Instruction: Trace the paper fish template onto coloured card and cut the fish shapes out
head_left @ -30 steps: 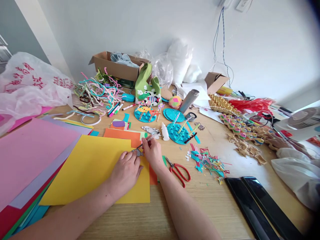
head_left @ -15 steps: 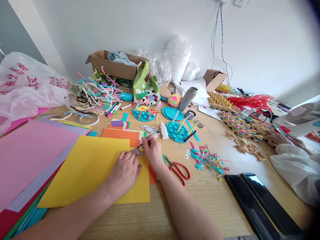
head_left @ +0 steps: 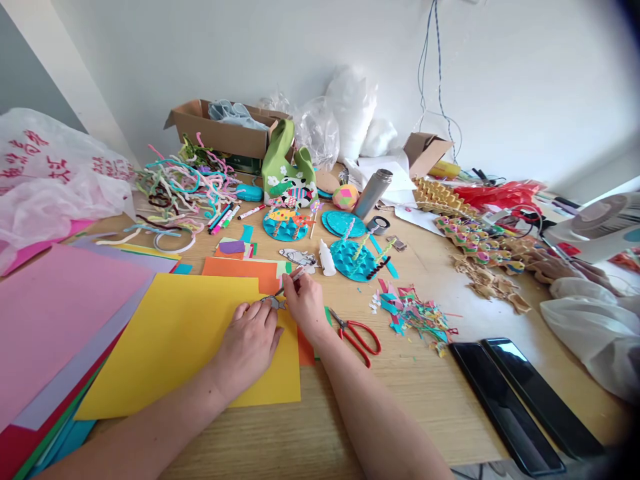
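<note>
My left hand [head_left: 249,340] lies flat on a yellow sheet of paper [head_left: 185,333], its fingertips pressing on a small grey paper fish cutout [head_left: 274,302]. Most of the fish shows just past those fingers. Close beside it, my right hand [head_left: 306,303] is closed around a slim pen [head_left: 291,279], its tip down by the fish's upper edge. Under the yellow sheet is an orange sheet [head_left: 240,267]. Red-handled scissors [head_left: 357,337] rest right of my right forearm. Beyond the hands lie more fish cutouts [head_left: 299,257] and a white glue bottle [head_left: 327,259].
Coloured sheets [head_left: 65,320] are stacked at left. Blue plates with pipe cleaners [head_left: 356,260], a steel flask [head_left: 373,193] and a green felt bag [head_left: 287,173] stand farther back. Paper scraps [head_left: 420,317] and two black phones [head_left: 505,407] lie at right.
The camera view has shifted slightly. Both hands stay in nearly the same place on the yellow paper, with the pen still at the fish's edge.
</note>
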A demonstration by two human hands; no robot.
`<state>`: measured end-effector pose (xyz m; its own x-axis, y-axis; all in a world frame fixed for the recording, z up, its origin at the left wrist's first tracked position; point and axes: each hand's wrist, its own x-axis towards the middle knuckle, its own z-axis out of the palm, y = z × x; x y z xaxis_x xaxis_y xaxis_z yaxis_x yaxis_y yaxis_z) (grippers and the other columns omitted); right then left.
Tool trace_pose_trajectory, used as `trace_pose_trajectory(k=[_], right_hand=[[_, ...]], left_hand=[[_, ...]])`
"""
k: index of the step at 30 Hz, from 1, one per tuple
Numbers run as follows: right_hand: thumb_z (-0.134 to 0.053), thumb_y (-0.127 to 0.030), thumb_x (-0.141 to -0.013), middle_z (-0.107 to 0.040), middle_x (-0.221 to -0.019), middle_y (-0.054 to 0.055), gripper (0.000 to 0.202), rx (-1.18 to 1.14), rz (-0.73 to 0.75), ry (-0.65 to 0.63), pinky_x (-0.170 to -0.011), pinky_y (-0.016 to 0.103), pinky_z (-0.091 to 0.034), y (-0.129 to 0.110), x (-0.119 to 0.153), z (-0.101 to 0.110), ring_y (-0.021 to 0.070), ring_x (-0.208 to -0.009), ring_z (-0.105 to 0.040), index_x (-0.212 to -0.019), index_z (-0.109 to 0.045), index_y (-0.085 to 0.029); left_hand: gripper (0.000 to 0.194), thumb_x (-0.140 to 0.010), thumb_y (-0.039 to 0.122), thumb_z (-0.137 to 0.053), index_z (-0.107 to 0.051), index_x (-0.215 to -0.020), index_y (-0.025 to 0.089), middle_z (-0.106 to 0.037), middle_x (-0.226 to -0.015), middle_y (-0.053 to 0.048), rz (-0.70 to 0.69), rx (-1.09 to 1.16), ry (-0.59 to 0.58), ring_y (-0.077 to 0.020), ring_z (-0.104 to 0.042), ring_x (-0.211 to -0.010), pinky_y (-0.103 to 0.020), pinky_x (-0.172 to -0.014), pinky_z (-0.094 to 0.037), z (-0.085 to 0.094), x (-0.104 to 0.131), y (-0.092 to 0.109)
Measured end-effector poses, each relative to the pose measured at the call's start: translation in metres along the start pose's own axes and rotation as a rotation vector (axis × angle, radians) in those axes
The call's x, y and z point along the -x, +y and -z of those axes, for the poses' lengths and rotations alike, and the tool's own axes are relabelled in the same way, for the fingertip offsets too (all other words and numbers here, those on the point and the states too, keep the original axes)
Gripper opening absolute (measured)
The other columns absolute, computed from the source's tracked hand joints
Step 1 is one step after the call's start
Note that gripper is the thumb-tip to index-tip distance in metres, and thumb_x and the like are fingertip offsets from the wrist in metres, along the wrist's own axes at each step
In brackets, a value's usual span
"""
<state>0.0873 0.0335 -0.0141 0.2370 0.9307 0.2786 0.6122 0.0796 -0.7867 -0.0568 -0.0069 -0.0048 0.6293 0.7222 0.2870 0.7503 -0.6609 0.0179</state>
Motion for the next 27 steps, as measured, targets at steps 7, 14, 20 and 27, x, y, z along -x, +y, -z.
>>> trace_pose_trajectory(k=[7, 14, 20, 27], right_hand=[[-0.043, -0.038, -0.092, -0.054, -0.057, -0.002, 0.024, 0.058, 0.04, 0.003, -0.053, 0.024, -0.032, 0.0005, 0.0013, 0.0006, 0.0149, -0.052, -0.051, -0.077, -0.051, -0.021], [-0.044, -0.037, -0.092, -0.056, -0.057, -0.002, 0.022, 0.083, 0.042, -0.002, -0.051, 0.023, -0.031, -0.0006, 0.0011, 0.0016, 0.0143, -0.049, -0.051, -0.077, -0.05, -0.021], [-0.045, -0.036, -0.091, -0.057, -0.058, -0.001, 0.021, 0.066, 0.03, -0.009, -0.051, 0.023, -0.032, -0.0014, 0.0019, 0.0025, 0.0142, -0.049, -0.052, -0.076, -0.048, -0.022], [-0.046, -0.035, -0.09, -0.057, -0.057, -0.001, 0.021, 0.063, 0.017, -0.016, -0.052, 0.023, -0.033, -0.0006, 0.0004, 0.0041, 0.0138, -0.05, -0.053, -0.074, -0.049, -0.021]], left_hand=[[0.025, -0.092, 0.021, -0.046, -0.064, -0.105, 0.011, -0.066, -0.115, -0.014, 0.001, 0.038, 0.011, -0.0274, -0.058, -0.104, -0.042, -0.086, -0.041, -0.0018, -0.0008, -0.0023], [0.026, -0.092, 0.021, -0.045, -0.065, -0.106, 0.01, -0.065, -0.122, -0.015, -0.021, 0.008, 0.011, -0.0274, -0.059, -0.104, -0.043, -0.085, -0.043, -0.0044, -0.0002, -0.0032], [0.027, -0.092, 0.022, -0.044, -0.066, -0.104, 0.011, -0.065, -0.122, -0.015, -0.028, -0.013, 0.005, -0.0276, -0.06, -0.102, -0.043, -0.083, -0.043, -0.0028, -0.0019, -0.0027], [0.026, -0.092, 0.022, -0.046, -0.066, -0.103, 0.01, -0.066, -0.12, -0.015, -0.032, -0.001, 0.016, -0.0279, -0.061, -0.101, -0.044, -0.082, -0.044, -0.0029, -0.0015, -0.0037]])
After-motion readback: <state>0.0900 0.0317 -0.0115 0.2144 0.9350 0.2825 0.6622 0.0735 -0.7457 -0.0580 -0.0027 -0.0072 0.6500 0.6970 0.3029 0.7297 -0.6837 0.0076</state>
